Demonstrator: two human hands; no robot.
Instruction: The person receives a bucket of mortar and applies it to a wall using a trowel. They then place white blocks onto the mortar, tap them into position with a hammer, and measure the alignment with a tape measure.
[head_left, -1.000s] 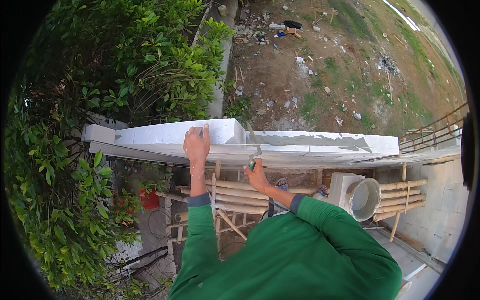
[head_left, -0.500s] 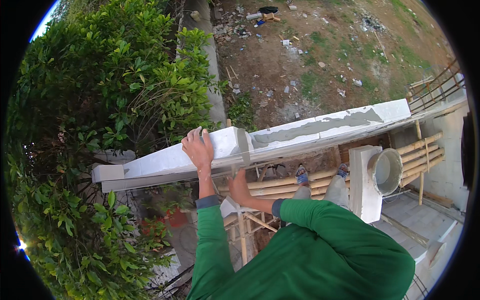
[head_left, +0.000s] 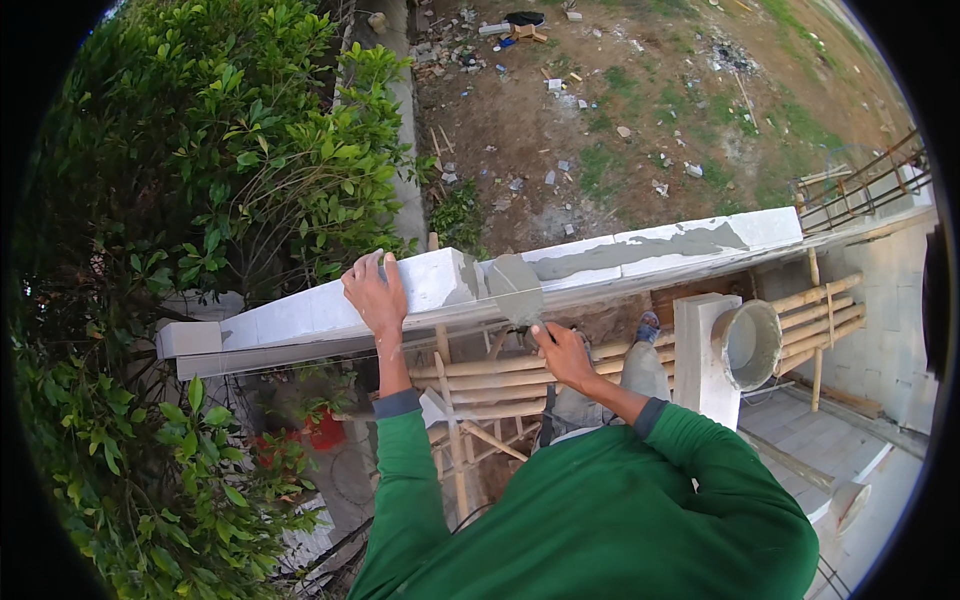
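Note:
A wall of white lightweight blocks [head_left: 300,313] runs across in front of me. My left hand [head_left: 377,298] lies on the end of its raised course, fingers spread over the top of a block [head_left: 432,282]. My right hand [head_left: 566,357] is closed round the handle of a trowel [head_left: 516,288]. Its mortar-coated blade is over the wall just right of that block's end face, which has grey mortar on it. Whether the blade touches the wall I cannot tell. Farther right, a patchy strip of mortar [head_left: 650,246] covers the lower course. A thin string passes along the wall.
Bamboo poles [head_left: 500,382] form a scaffold under my feet. To the right, a bucket [head_left: 752,345] stands on or against a white block [head_left: 703,365]. Steel bars [head_left: 865,185] rise at the far right. Leafy branches [head_left: 230,170] crowd the left, and littered ground lies below the wall.
My right hand has moved right, away from the block's end, and the trowel blade now shows above the wall. My left hand stays on the block. The whole view has shifted slightly.

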